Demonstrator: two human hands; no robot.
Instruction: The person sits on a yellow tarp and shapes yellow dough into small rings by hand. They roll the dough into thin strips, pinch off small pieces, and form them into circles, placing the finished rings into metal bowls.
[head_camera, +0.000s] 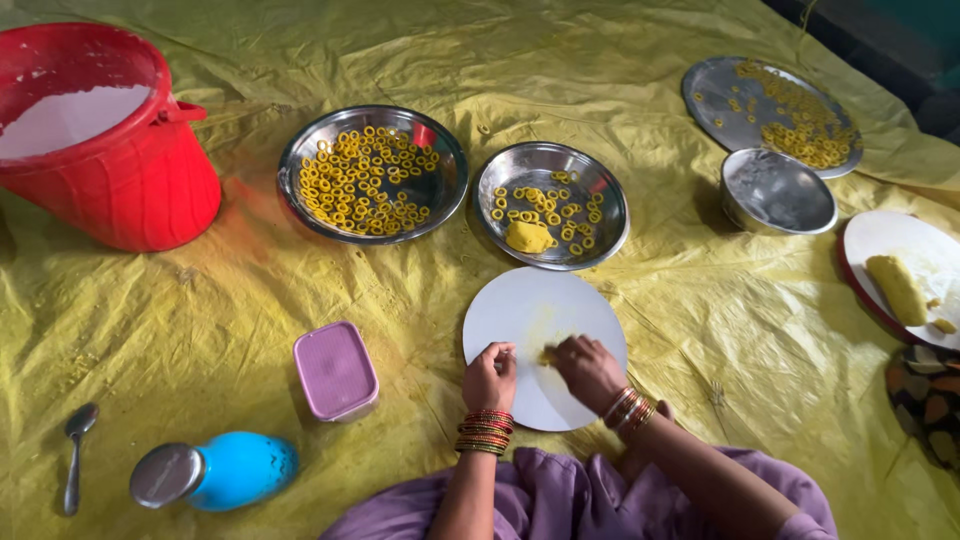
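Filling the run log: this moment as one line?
left hand: fist on white disc | right hand: pinching yellow dough | ring bowls beyond

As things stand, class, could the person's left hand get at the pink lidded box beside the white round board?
Probably yes: the left hand rests at the white round board, and only bare yellow sheet lies between it and the pink lidded box.

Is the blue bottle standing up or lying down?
Lying down. The blue bottle rests on its side on the yellow sheet, its silver cap facing left toward the spoon.

A yellow tarp (250, 310) carries a red bucket (110, 150), steel bowls (372, 173) and a white board (520, 310).
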